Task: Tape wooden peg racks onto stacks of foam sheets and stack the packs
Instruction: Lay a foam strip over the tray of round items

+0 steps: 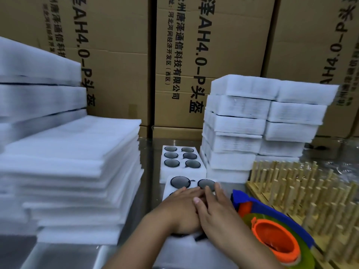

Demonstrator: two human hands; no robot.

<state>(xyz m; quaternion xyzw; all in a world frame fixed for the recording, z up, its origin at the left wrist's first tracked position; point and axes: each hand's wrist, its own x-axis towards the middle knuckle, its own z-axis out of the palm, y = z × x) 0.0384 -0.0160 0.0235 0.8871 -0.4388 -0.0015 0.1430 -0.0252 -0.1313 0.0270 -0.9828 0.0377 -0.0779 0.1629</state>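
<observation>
A white foam block (180, 247) with round dark holes lies in front of me on the metal table. My left hand (178, 208) rests flat on it, fingers straight. My right hand (215, 212) lies partly over the left, its fingers stretched toward a dark hole near the block's far edge. A second foam block (181, 171) with several holes sits just beyond. Wooden peg racks (303, 193) stand at the right. A tall stack of taped foam packs (258, 125) rises behind them. A blue and orange tape dispenser (272, 233) lies beside my right wrist.
Loose foam sheets (77, 171) are piled high at the left, with a taller pile (38, 84) behind them. Cardboard boxes (184, 55) wall off the back. A strip of bare metal table (147, 191) runs between the sheet pile and the foam blocks.
</observation>
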